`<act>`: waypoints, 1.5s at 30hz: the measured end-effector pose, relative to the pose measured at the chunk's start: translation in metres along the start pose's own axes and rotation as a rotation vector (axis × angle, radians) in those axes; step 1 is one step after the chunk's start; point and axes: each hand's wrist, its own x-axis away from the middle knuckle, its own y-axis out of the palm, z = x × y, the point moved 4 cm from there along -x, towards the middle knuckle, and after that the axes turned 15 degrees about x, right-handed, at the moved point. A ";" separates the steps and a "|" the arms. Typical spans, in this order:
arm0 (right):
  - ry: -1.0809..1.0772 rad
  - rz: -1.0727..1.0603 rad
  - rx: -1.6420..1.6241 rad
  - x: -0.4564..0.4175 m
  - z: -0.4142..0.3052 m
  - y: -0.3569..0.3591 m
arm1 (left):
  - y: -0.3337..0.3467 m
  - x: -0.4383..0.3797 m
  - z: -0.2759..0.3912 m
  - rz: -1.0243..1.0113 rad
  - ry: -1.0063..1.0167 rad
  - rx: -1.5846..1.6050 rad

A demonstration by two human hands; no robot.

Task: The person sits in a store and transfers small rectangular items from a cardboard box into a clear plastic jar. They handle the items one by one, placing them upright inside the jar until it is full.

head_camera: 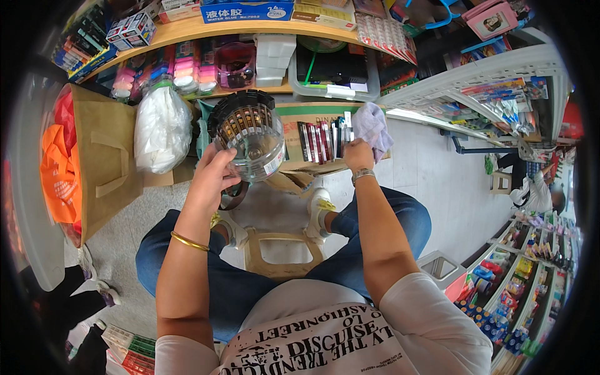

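Observation:
My left hand (216, 169) grips a round clear plastic display tub (255, 159) by its side. The tub is tilted, with a black slotted rim and a band of slim dark sticks around it. On a cardboard box (289, 163) before me lies a row of slim packs (321, 142), in dark red, black, white and teal. My right hand (360, 153) is at the right end of this row, its fingers bent down; whether it holds one of the packs is hidden. A pale purple cloth (372, 125) lies just beyond it on the box.
A wooden shelf (183, 29) with stationery boxes runs across the front. A clear plastic bin (333, 93) sits on its lower level. Left are a white plastic bag (163, 129) and a brown paper bag (108, 154). A stool (281, 271) stands between my legs. People are at far left and far right.

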 end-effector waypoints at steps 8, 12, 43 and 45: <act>-0.185 -0.014 0.125 -0.020 -0.040 -0.015 | -0.002 -0.004 -0.004 0.009 -0.003 -0.019; -0.091 -0.070 0.152 -0.028 -0.039 -0.008 | 0.008 -0.001 -0.001 0.017 0.002 -0.022; -0.834 0.275 -0.097 0.098 -0.195 -0.163 | 0.007 -0.003 -0.015 0.033 0.001 -0.191; -0.838 0.299 -0.075 0.098 -0.195 -0.163 | 0.006 -0.003 -0.015 0.030 0.004 -0.198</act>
